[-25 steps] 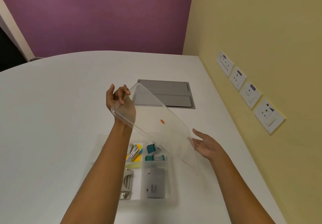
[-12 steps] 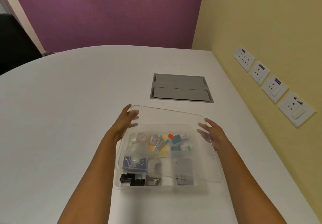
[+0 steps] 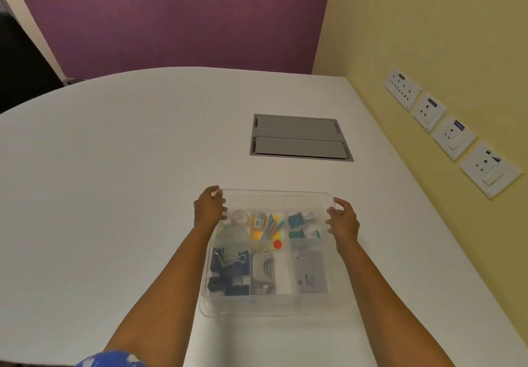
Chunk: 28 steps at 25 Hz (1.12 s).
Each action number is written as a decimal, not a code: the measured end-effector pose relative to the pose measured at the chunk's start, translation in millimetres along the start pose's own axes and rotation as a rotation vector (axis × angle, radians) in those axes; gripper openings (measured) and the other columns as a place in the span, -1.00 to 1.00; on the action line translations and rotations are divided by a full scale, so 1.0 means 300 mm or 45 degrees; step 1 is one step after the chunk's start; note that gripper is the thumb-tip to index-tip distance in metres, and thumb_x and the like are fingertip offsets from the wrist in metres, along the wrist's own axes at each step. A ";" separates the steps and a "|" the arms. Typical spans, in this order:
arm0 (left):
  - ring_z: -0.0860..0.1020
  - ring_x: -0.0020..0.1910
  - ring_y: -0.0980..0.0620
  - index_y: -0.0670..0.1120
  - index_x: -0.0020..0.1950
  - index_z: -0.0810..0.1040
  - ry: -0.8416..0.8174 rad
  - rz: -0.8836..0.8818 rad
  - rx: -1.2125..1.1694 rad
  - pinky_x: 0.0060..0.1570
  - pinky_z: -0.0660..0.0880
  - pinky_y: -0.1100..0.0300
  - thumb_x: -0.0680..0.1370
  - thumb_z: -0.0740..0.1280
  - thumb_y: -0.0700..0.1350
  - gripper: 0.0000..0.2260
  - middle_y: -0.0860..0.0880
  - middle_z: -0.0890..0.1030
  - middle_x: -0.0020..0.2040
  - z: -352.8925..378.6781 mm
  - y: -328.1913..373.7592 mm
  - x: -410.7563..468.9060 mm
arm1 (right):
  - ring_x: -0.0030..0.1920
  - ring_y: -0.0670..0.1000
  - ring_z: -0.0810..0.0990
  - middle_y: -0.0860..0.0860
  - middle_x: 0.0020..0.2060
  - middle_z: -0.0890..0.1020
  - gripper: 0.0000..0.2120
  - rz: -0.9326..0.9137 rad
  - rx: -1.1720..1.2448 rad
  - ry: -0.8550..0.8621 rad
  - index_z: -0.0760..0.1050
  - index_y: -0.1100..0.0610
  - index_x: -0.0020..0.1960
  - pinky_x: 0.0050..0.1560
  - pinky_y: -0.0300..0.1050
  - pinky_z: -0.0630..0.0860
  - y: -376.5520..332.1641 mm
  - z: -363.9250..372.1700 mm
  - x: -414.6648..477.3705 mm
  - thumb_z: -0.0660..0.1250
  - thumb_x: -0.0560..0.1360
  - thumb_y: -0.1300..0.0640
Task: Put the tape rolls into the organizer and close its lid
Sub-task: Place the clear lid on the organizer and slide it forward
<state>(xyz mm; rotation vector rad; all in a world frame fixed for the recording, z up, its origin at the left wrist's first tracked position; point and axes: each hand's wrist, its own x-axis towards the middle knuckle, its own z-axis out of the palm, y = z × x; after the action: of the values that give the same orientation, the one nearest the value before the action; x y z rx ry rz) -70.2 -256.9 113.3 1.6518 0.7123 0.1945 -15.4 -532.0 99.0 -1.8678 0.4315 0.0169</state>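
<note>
White table [image 3: 114,181]: broad bare surface at left, curved far edge. Left hand [image 3: 208,209]: fingers curled on the far-left corner of the clear lid [image 3: 277,198]. Lid lies over the clear organizer [image 3: 274,301], near the front edge. Tape roll [image 3: 240,217]: far-left compartment, beside the blue binder clips [image 3: 228,266]. Right hand [image 3: 341,221]: gripping the lid's far-right corner. Grey floor-box cover [image 3: 300,138] beyond, well apart. Wall sockets [image 3: 454,138] on the yellow wall at right.

soft, even indoor light, moderately bright, with faint shadows under the forearms on the white surface [image 3: 114,195]. wide-angle bending curves the edges. slightly soft focus; mild sheen on the clear lid [image 3: 274,304].
</note>
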 end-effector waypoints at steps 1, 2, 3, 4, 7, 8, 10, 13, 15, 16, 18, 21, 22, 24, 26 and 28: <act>0.57 -0.09 -0.15 -0.22 0.37 0.40 0.027 -0.007 0.010 -0.10 0.57 0.03 0.65 0.17 -0.17 -0.69 -0.29 0.58 0.16 0.009 -0.009 0.003 | 0.13 0.23 0.59 0.22 0.23 0.56 -0.69 -0.025 -0.085 0.035 0.40 0.12 0.35 0.18 0.12 0.57 0.013 0.006 -0.002 0.19 0.61 0.21; 0.58 -0.07 -0.16 -0.24 0.34 0.42 0.055 0.000 0.040 -0.04 0.57 0.01 0.65 0.18 -0.16 -0.70 -0.28 0.59 0.15 0.016 -0.019 0.008 | 0.18 0.23 0.57 0.22 0.25 0.56 -0.69 -0.052 -0.158 0.060 0.40 0.13 0.35 0.22 0.12 0.56 0.023 0.011 -0.003 0.19 0.61 0.21; 0.60 -0.02 -0.18 -0.25 0.31 0.45 0.088 0.017 0.091 0.04 0.56 0.00 0.65 0.17 -0.16 -0.71 -0.28 0.60 0.15 0.024 -0.030 0.013 | 0.20 0.23 0.55 0.21 0.25 0.56 -0.69 -0.082 -0.219 0.074 0.41 0.14 0.35 0.23 0.10 0.54 0.031 0.015 -0.001 0.18 0.61 0.21; 0.60 0.05 -0.20 -0.26 0.28 0.48 0.125 0.038 0.160 0.11 0.54 -0.01 0.65 0.15 -0.15 -0.72 -0.27 0.61 0.15 0.030 -0.040 0.018 | 0.22 0.23 0.54 0.21 0.26 0.56 -0.69 -0.111 -0.271 0.074 0.41 0.15 0.34 0.23 0.09 0.52 0.038 0.019 0.002 0.18 0.61 0.21; 0.52 0.23 -0.23 -0.27 0.25 0.52 0.201 0.085 0.344 0.25 0.44 -0.02 0.64 0.14 -0.16 -0.71 -0.25 0.58 0.22 0.041 -0.063 0.037 | 0.26 0.23 0.51 0.19 0.28 0.55 -0.69 -0.151 -0.366 0.054 0.41 0.16 0.35 0.25 0.09 0.50 0.052 0.029 0.018 0.17 0.62 0.18; 0.49 0.26 -0.22 -0.27 0.25 0.52 0.202 0.090 0.387 0.28 0.42 -0.03 0.64 0.16 -0.17 -0.71 -0.25 0.56 0.25 0.044 -0.071 0.047 | 0.27 0.23 0.50 0.19 0.28 0.54 -0.69 -0.150 -0.388 0.050 0.41 0.17 0.35 0.26 0.09 0.49 0.058 0.033 0.023 0.16 0.62 0.18; 0.45 0.30 -0.22 -0.24 0.24 0.54 0.216 0.083 0.483 0.30 0.40 -0.06 0.64 0.18 -0.15 -0.72 -0.24 0.53 0.29 0.050 -0.086 0.061 | 0.28 0.23 0.50 0.19 0.29 0.54 -0.68 -0.141 -0.423 0.044 0.41 0.18 0.36 0.27 0.09 0.48 0.071 0.044 0.028 0.16 0.62 0.18; 0.42 0.31 -0.21 -0.23 0.25 0.52 0.267 0.071 0.568 0.30 0.37 -0.07 0.64 0.17 -0.12 -0.72 -0.22 0.47 0.33 0.063 -0.110 0.067 | 0.26 0.23 0.53 0.19 0.28 0.55 -0.69 -0.141 -0.423 0.048 0.41 0.21 0.35 0.27 0.08 0.49 0.085 0.067 0.033 0.17 0.62 0.20; 0.41 0.32 -0.21 -0.25 0.28 0.48 0.263 0.065 0.510 0.32 0.36 -0.05 0.65 0.15 -0.13 -0.71 -0.23 0.43 0.35 0.067 -0.119 0.074 | 0.26 0.23 0.53 0.19 0.29 0.54 -0.69 -0.141 -0.415 0.042 0.40 0.22 0.35 0.27 0.07 0.49 0.081 0.083 0.043 0.17 0.62 0.21; 0.41 0.33 -0.21 -0.25 0.28 0.47 0.252 0.065 0.482 0.32 0.36 -0.04 0.65 0.14 -0.13 -0.71 -0.23 0.41 0.36 0.067 -0.123 0.082 | 0.26 0.22 0.53 0.19 0.29 0.54 -0.69 -0.136 -0.405 0.037 0.40 0.23 0.34 0.26 0.06 0.49 0.076 0.091 0.050 0.16 0.62 0.21; 0.42 0.32 -0.22 -0.26 0.28 0.46 0.220 0.077 0.455 0.32 0.36 -0.03 0.65 0.14 -0.15 -0.72 -0.24 0.41 0.35 0.063 -0.129 0.100 | 0.25 0.22 0.54 0.20 0.28 0.54 -0.69 -0.124 -0.391 0.023 0.40 0.22 0.34 0.25 0.05 0.50 0.067 0.105 0.065 0.16 0.62 0.21; 0.44 0.29 -0.21 -0.24 0.27 0.46 0.174 0.124 0.466 0.31 0.38 -0.02 0.64 0.16 -0.16 -0.74 -0.25 0.45 0.31 0.066 -0.136 0.121 | 0.22 0.22 0.55 0.20 0.27 0.55 -0.70 -0.093 -0.395 0.019 0.40 0.21 0.33 0.23 0.05 0.51 0.055 0.124 0.085 0.17 0.61 0.21; 0.45 0.28 -0.21 -0.23 0.27 0.46 0.171 0.133 0.465 0.30 0.39 -0.02 0.64 0.16 -0.17 -0.75 -0.25 0.46 0.30 0.068 -0.136 0.129 | 0.21 0.23 0.56 0.20 0.26 0.55 -0.71 -0.078 -0.388 0.022 0.40 0.22 0.32 0.22 0.04 0.52 0.051 0.130 0.092 0.17 0.61 0.21; 0.47 0.27 -0.21 -0.24 0.26 0.47 0.174 0.143 0.441 0.28 0.41 -0.02 0.64 0.16 -0.19 -0.75 -0.25 0.49 0.28 0.072 -0.135 0.146 | 0.21 0.23 0.56 0.20 0.25 0.55 -0.71 -0.048 -0.373 0.026 0.40 0.22 0.32 0.21 0.03 0.52 0.042 0.140 0.109 0.18 0.61 0.21; 0.47 0.27 -0.20 -0.25 0.26 0.47 0.172 0.146 0.427 0.27 0.41 -0.01 0.64 0.16 -0.20 -0.75 -0.24 0.51 0.27 0.075 -0.132 0.161 | 0.20 0.23 0.56 0.21 0.25 0.55 -0.72 -0.020 -0.360 0.022 0.39 0.23 0.31 0.20 0.02 0.53 0.034 0.145 0.127 0.18 0.61 0.20; 0.48 0.27 -0.20 -0.24 0.26 0.47 0.175 0.132 0.417 0.27 0.41 0.01 0.64 0.15 -0.21 -0.75 -0.24 0.52 0.27 0.077 -0.130 0.175 | 0.19 0.23 0.56 0.23 0.23 0.55 -0.72 0.015 -0.326 0.030 0.38 0.24 0.29 0.17 0.01 0.53 0.029 0.149 0.142 0.18 0.61 0.17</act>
<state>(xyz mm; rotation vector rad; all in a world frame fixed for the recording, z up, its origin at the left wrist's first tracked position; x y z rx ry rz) -30.0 -245.8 57.9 2.0046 0.7934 0.2789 30.6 -505.4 66.3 -2.1190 0.4745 0.0608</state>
